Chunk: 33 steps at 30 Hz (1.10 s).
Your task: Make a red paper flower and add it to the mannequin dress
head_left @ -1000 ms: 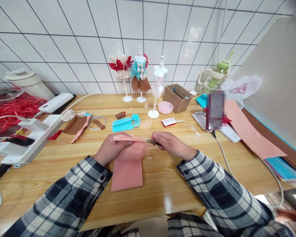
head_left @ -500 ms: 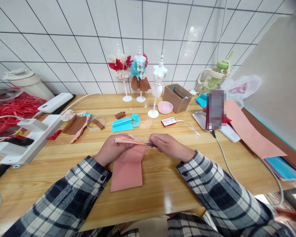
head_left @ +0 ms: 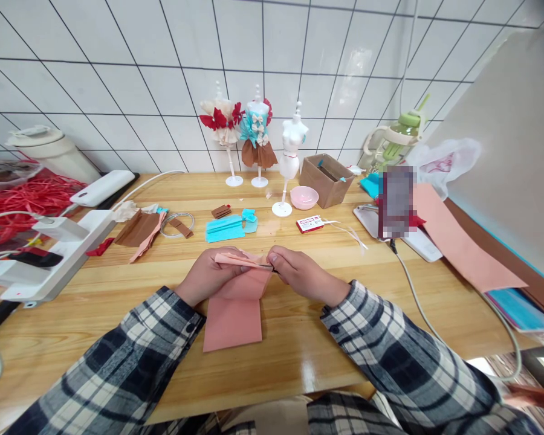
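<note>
A length of pink crepe paper (head_left: 234,320) hangs down from my left hand (head_left: 207,273), whose thumb and fingers pinch its folded upper part. My right hand (head_left: 298,273) is closed around a small metal tool, seemingly scissors (head_left: 267,266), just to the right. The tool's thin metal tip lies against the right end of the pink fold, and its handle is mostly hidden by my fingers. The lower part of the paper rests flat on the wooden table (head_left: 299,350).
Behind my hands are turquoise paper pieces (head_left: 224,229), a small red-and-white box (head_left: 309,224), a pink bowl (head_left: 304,197), a bare mannequin (head_left: 292,145) and a cardboard box (head_left: 327,181). A power strip (head_left: 72,260) lies left, a phone (head_left: 396,202) stands right.
My right hand has moved slightly left, closer to my left hand, and the tool's tip now overlaps the end of the pink fold more. The left hand has barely moved.
</note>
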### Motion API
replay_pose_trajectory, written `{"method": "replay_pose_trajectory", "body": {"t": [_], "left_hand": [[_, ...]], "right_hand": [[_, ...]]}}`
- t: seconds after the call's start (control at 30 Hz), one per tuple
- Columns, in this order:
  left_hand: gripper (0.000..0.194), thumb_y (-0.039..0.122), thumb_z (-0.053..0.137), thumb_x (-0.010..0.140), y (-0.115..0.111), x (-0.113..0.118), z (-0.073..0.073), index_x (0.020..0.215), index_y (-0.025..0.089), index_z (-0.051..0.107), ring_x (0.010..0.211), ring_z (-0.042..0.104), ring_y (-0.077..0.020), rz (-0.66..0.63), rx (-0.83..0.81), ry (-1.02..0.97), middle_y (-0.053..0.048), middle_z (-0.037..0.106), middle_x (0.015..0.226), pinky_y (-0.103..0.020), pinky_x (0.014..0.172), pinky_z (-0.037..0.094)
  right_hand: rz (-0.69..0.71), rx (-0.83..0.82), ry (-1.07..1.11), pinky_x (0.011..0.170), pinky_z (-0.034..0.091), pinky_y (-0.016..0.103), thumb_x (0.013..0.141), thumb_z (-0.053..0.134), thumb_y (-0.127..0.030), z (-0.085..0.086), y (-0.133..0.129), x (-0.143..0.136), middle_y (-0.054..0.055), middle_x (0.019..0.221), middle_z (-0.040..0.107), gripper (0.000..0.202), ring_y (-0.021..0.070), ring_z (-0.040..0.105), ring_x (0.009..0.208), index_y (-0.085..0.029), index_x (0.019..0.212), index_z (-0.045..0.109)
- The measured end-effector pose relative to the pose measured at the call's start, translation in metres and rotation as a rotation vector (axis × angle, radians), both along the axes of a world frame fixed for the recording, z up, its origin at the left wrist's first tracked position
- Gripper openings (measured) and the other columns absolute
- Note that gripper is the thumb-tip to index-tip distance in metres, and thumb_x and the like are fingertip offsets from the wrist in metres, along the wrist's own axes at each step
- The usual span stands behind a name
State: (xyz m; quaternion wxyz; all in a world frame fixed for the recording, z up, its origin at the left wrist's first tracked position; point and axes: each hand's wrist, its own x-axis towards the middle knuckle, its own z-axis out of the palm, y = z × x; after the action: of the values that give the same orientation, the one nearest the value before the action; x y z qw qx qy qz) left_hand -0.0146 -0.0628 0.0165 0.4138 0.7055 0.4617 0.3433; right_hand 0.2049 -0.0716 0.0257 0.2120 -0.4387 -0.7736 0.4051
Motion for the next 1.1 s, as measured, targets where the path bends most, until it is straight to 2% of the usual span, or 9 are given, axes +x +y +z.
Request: {"method": "replay_pose_trajectory", "body": {"t": [0.2,0.5,0.7,0.9,1.1], "left_hand": [[0.020,0.035,0.073,0.069,-0.0008,-0.0014,-0.0028,0.079,0.018,0.074,0.081,0.067,-0.0211,0.054,0.015,0.014,-0.005,0.074,0.087,-0.029,0.076,0.053],[0.015,0.031,0.071,0.072,0.0012,-0.0017,-0.0027,0.080,0.019,0.075,0.085,0.066,-0.0190,-0.022,0.016,-0.017,-0.004,0.073,0.086,-0.027,0.080,0.051],[0.017,0.031,0.074,0.068,0.0011,-0.0036,-0.0055,0.077,0.017,0.073,0.081,0.066,-0.0192,0.074,-0.016,-0.056,-0.004,0.073,0.086,-0.027,0.076,0.051],[0.016,0.032,0.072,0.070,0.0017,-0.0034,-0.0036,0.076,0.017,0.072,0.082,0.066,-0.0197,0.023,-0.020,-0.028,-0.005,0.073,0.084,-0.028,0.076,0.051],[0.019,0.033,0.074,0.068,0.0017,-0.0029,-0.0035,0.076,0.016,0.072,0.080,0.066,-0.0192,0.068,-0.021,-0.020,-0.004,0.072,0.084,-0.027,0.075,0.051]], "right_hand": [[-0.023,-0.002,0.032,0.059,0.032,0.025,0.097,0.025,-0.042,-0.0007,-0.0006,-0.0007,-0.003,0.063,0.044,0.033,0.0123,0.042,0.060,-0.022,0.076,0.040],[-0.010,0.046,0.022,0.061,0.032,0.025,0.096,0.028,-0.043,-0.0085,0.0044,0.0002,-0.003,0.066,0.044,0.030,0.0122,0.042,0.063,-0.022,0.078,0.039],[-0.006,-0.001,0.052,0.059,0.032,0.025,0.097,0.025,-0.040,-0.0036,0.0028,0.0011,-0.004,0.064,0.042,0.033,0.0116,0.042,0.061,-0.021,0.074,0.039],[0.002,-0.009,0.052,0.058,0.031,0.025,0.097,0.025,-0.040,-0.0010,0.0017,0.0003,-0.004,0.063,0.042,0.033,0.0115,0.041,0.060,-0.021,0.073,0.038],[0.004,0.008,0.058,0.058,0.031,0.025,0.097,0.026,-0.039,-0.0022,0.0026,0.0007,-0.004,0.063,0.042,0.032,0.0113,0.041,0.060,-0.021,0.074,0.038]]}}
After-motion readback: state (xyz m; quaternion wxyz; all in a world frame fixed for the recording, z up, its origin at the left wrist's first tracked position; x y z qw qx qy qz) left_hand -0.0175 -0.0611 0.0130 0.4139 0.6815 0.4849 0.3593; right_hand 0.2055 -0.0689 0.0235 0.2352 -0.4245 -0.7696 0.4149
